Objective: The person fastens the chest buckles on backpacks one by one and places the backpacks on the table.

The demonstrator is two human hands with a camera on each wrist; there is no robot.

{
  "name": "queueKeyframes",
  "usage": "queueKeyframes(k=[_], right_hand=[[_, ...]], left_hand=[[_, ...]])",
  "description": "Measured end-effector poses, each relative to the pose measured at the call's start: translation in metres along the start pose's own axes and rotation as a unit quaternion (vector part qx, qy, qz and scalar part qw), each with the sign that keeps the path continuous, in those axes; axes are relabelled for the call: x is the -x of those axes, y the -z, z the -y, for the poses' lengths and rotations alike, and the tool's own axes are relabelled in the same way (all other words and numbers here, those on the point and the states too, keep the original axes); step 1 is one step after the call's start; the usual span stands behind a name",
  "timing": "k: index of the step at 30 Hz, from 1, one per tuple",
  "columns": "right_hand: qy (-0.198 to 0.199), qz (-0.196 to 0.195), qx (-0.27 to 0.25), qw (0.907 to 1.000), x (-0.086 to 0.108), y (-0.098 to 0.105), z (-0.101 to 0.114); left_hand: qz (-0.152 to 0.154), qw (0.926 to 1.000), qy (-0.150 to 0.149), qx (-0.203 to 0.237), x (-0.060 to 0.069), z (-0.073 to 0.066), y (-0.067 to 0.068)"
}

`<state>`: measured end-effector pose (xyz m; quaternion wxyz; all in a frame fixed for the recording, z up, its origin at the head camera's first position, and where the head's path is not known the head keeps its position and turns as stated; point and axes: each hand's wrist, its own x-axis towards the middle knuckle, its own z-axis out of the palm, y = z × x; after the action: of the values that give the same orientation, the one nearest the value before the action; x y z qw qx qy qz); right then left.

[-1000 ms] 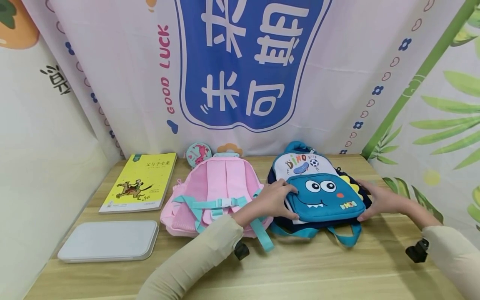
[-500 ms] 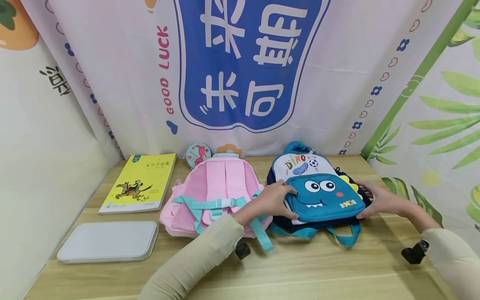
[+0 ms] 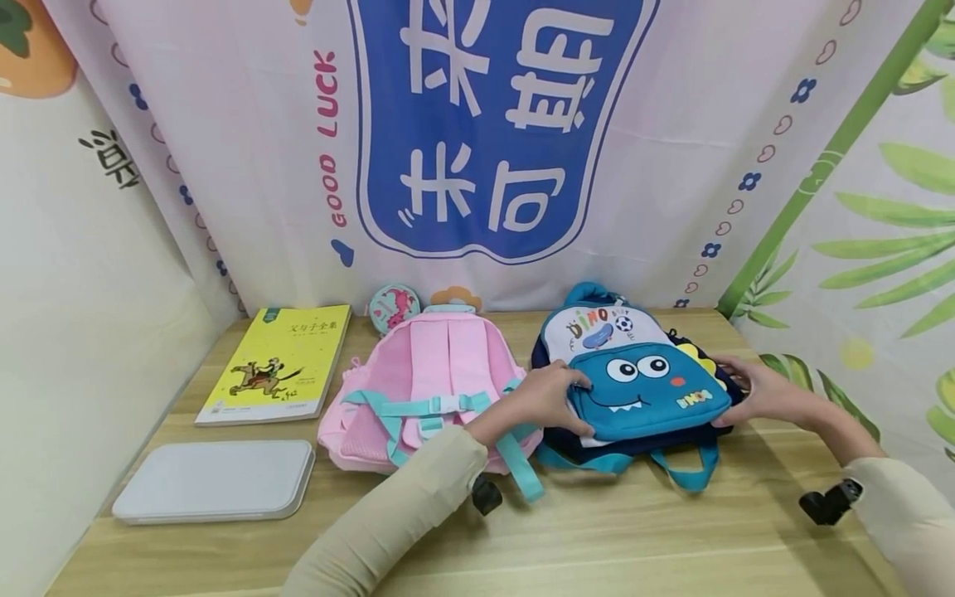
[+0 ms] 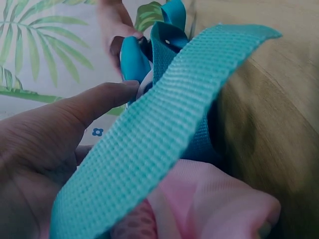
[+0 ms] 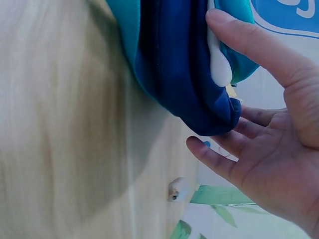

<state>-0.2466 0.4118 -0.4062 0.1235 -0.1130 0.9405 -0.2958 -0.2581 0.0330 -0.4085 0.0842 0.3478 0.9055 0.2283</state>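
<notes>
Wooden tabletop [image 3: 612, 539] carries blue backpack [image 3: 634, 380], right of pink backpack [image 3: 440, 356]. Dinosaur-face front pocket [image 3: 656, 412] faces up. Left grip [image 3: 548, 398] holds pocket's left edge, thumb low; right grip [image 3: 764, 395] holds right side, thumb at lower corner.

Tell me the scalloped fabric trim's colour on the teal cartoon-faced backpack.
Yellow; the trim shows best in the head view.

Table [image 3: 597, 535] (wooden), two backpacks [image 3: 656, 410], book [image 3: 279, 356], case [image 3: 212, 479]

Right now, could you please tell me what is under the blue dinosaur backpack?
Under the backpack is the wooden table, with blue straps poking out at the near edge; anything farther beneath is covered.
</notes>
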Motion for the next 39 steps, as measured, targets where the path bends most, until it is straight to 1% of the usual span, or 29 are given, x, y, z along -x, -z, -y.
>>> queueKeyframes(k=[5, 11, 18, 24, 27, 31, 35, 39], right_hand=[[0.009, -0.011, 0.003, 0.9999, 0.006, 0.009, 0.010], [0.010, -0.018, 0.001, 0.9998, 0.011, 0.021, 0.022], [0.029, -0.049, 0.012, 0.9983, 0.014, 0.034, 0.032], [0.044, -0.077, 0.012, 0.9960, 0.017, 0.048, 0.046], [0.051, -0.081, 0.014, 0.9953, 0.018, 0.054, 0.053], [0.060, -0.089, 0.032, 0.9937, 0.019, 0.060, 0.060], [0.062, -0.097, 0.047, 0.9923, 0.019, 0.064, 0.065], [0.061, -0.100, 0.050, 0.9919, 0.019, 0.066, 0.071]], left_hand=[[0.005, 0.9999, 0.001, 0.014, -0.001, -0.001, -0.002], [0.009, 0.9996, 0.002, 0.028, -0.002, -0.002, -0.004], [0.013, 0.9985, 0.003, 0.053, -0.003, -0.002, -0.005], [0.010, 0.9973, -0.008, 0.072, -0.006, -0.003, -0.008], [0.008, 0.9966, -0.017, 0.080, -0.007, -0.005, -0.008], [0.006, 0.9957, -0.024, 0.089, -0.007, -0.007, -0.009], [0.004, 0.9947, -0.027, 0.099, -0.007, -0.007, -0.009], [-0.001, 0.9931, -0.028, 0.113, -0.006, -0.006, -0.010]])
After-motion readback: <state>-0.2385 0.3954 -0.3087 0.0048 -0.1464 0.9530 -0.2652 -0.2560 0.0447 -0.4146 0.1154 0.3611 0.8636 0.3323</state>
